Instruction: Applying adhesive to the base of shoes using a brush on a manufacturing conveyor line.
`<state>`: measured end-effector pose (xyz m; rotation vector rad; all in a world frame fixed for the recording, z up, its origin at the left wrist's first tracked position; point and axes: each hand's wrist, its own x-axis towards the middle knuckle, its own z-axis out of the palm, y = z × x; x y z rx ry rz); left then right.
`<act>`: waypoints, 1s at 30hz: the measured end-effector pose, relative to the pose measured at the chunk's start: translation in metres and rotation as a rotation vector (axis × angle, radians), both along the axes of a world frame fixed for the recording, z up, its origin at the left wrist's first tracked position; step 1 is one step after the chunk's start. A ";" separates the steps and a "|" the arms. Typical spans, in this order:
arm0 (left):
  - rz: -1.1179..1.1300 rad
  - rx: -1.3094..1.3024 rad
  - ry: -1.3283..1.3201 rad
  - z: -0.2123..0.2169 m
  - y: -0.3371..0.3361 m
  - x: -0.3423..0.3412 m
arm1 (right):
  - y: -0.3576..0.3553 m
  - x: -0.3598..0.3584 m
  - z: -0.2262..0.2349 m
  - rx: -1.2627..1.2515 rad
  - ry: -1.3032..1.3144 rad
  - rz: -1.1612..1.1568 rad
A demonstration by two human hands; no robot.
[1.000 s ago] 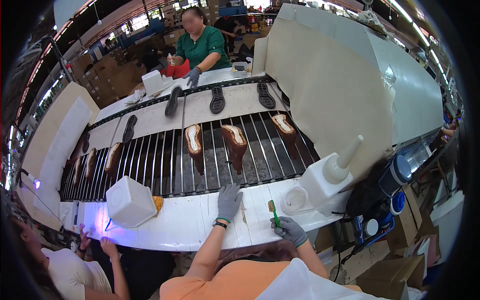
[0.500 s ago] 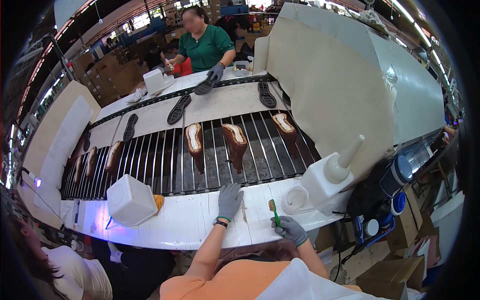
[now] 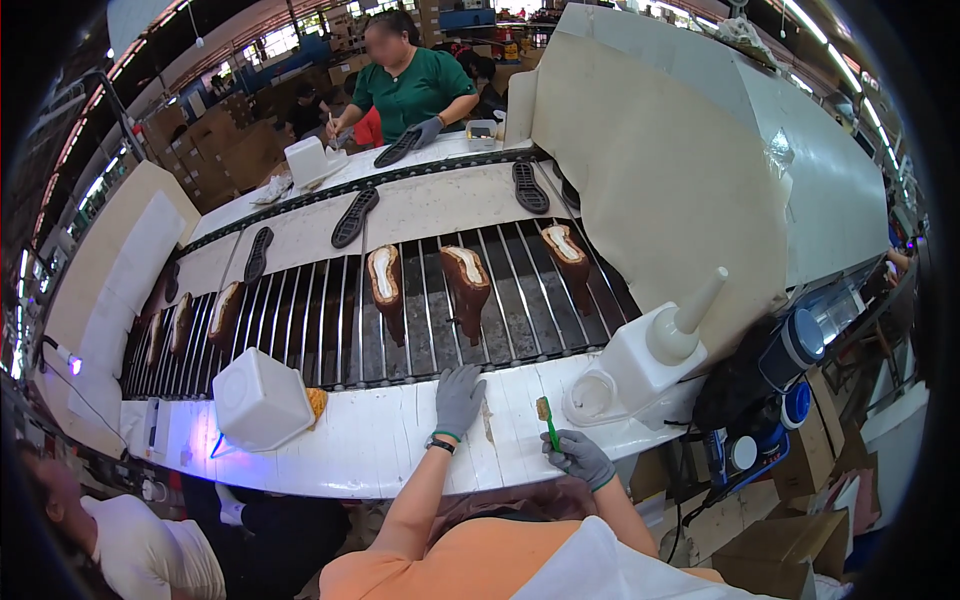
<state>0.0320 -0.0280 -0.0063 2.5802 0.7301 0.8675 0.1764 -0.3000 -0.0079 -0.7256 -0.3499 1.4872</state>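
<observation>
Head view showed the right hand (image 3: 580,458) gripping a green brush (image 3: 547,423), bristles up, over the white ledge (image 3: 380,440). Left of it the left hand (image 3: 458,398) lay flat, fingers (image 3: 462,374) slightly spread, empty. Just beyond those fingertips a brown shoe (image 3: 468,290) rode the conveyor (image 3: 330,330). Right of the brush stood a white bottle (image 3: 655,355).

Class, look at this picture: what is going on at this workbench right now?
A person stands at a white bench beside a barred conveyor carrying brown shoe uppers. The gloved left hand rests flat on the bench edge; the gloved right hand holds a green-handled brush upright. Across the line, another worker handles a black sole.
</observation>
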 end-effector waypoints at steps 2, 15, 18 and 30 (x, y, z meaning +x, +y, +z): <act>-0.002 0.002 0.000 0.000 0.000 0.000 | 0.000 0.000 0.000 -0.004 -0.012 -0.006; -0.004 0.014 -0.003 0.000 0.000 0.001 | 0.000 0.001 -0.005 0.015 0.014 0.002; -0.006 0.003 0.004 0.003 0.000 0.000 | -0.001 0.001 -0.005 0.021 0.010 0.000; -0.006 0.002 0.003 0.006 -0.001 -0.001 | -0.001 0.002 -0.004 0.003 0.019 -0.002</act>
